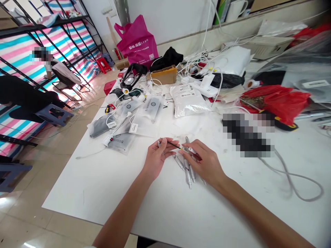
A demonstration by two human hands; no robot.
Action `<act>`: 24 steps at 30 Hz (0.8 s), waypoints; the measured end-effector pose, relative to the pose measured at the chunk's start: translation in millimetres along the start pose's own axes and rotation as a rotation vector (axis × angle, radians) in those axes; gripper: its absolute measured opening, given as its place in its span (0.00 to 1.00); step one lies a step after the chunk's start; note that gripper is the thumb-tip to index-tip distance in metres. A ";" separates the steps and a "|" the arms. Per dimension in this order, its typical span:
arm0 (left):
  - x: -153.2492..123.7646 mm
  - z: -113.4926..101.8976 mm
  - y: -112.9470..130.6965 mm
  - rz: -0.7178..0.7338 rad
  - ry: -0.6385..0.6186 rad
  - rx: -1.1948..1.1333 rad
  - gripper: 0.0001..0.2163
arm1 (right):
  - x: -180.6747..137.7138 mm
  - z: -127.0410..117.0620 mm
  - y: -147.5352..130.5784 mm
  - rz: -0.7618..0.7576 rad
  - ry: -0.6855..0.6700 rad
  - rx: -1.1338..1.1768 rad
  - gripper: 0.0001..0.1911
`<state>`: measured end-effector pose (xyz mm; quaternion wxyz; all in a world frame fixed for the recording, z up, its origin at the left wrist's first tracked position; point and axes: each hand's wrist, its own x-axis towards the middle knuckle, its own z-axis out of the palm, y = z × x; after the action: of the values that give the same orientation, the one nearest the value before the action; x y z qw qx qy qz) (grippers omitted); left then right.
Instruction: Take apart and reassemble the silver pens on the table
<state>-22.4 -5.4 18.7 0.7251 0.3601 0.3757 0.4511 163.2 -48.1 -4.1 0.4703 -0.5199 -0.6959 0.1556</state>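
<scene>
Right now the left hand (156, 160) pinches a slim black rod (172, 143), perhaps a pen refill, between thumb and fingertips, while the right hand (204, 163) reaches in from the other side. The right hand's fingertips (184, 153) sit at the rod's far end, but I cannot tell whether they grip it or a pale pen barrel beside it. Just below lies a loose cluster of silver-and-white pens (187, 175) on the white tabletop (103, 179). The rod looks light, stiff and thin, so it may slip or snap under rough handling; a gentle pinch near its middle seems safest. The pens look smooth and are best taken by the barrel.

Farther along the tabletop lie printed plastic pouches (150, 112), a white packet (187, 100), tangled white cables (193, 62) and a red plastic bag (274, 100). A magenta tote bag (137, 41) stands near the far corner. Off to the left, a striped mattress (26, 44) lies on a black metal bunk, and a blue plastic stool (54, 115) stands on the tiled floor (33, 193).
</scene>
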 end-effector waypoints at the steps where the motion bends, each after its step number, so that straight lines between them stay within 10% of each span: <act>1: 1.1 -1.3 -0.3 -0.009 0.022 -0.009 0.15 | 0.9 -1.1 -0.3 0.027 -0.007 0.001 0.14; 5: 6.2 -6.8 -1.1 -0.004 0.117 -0.126 0.15 | 3.9 -6.0 0.0 0.080 -0.053 0.070 0.26; 16: 8.9 -9.1 -3.0 -0.005 0.107 -0.337 0.12 | 2.6 -6.1 -1.9 0.324 0.053 0.239 0.12; 24: 1.0 2.0 1.1 -0.045 0.023 -0.393 0.12 | 1.7 -0.8 -13.2 0.192 0.095 0.341 0.09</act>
<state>-20.8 -4.6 20.4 0.7871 0.1978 0.2965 0.5034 156.2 -52.3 6.4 0.5667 -0.5035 -0.5838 0.2907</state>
